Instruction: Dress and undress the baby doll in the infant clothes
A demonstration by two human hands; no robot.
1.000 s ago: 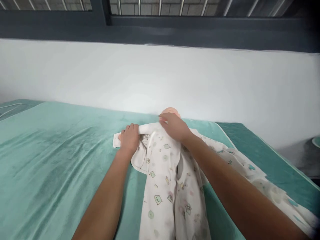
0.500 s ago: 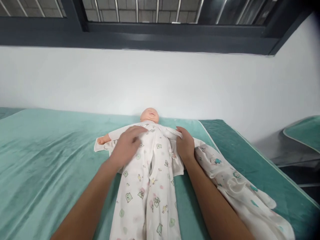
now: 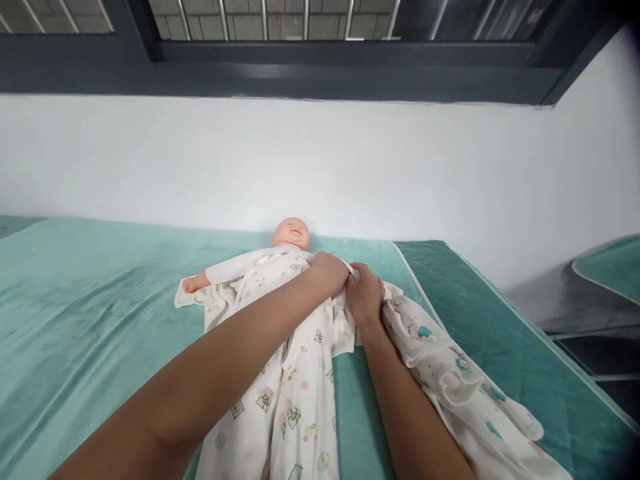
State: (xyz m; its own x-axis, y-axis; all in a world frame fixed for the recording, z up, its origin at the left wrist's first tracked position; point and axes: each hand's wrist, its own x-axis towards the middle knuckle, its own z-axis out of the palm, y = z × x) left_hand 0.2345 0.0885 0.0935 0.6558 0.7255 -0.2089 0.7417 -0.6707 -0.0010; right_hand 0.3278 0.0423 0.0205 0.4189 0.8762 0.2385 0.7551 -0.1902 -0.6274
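Note:
A baby doll [image 3: 291, 233] lies on its back with its head toward the wall. White baby clothes [image 3: 300, 393] printed with small green bears cover its body and stretch toward me. My left hand [image 3: 330, 272] reaches across the doll's chest, its fingers closed on the white sleeve at the doll's right-side arm. Close beside it, my right hand [image 3: 366, 293] is closed round the same sleeve [image 3: 353, 269]. The doll's hand on that side is hidden. On the left, its other arm [image 3: 197, 281] rests bare at the hand, over a spread white sleeve.
Another white printed garment [image 3: 450, 373] lies crumpled beyond my right forearm. Under everything is a green bed cover [image 3: 100, 320], with a darker green mat [image 3: 490, 320] at the right. A white wall [image 3: 320, 160] and a dark window frame [image 3: 300, 73] stand behind.
My left hand has moved right, from above the doll's chest to the sleeve beside my right hand, and has closed there. My right hand stays at the sleeve. The view has shifted slightly.

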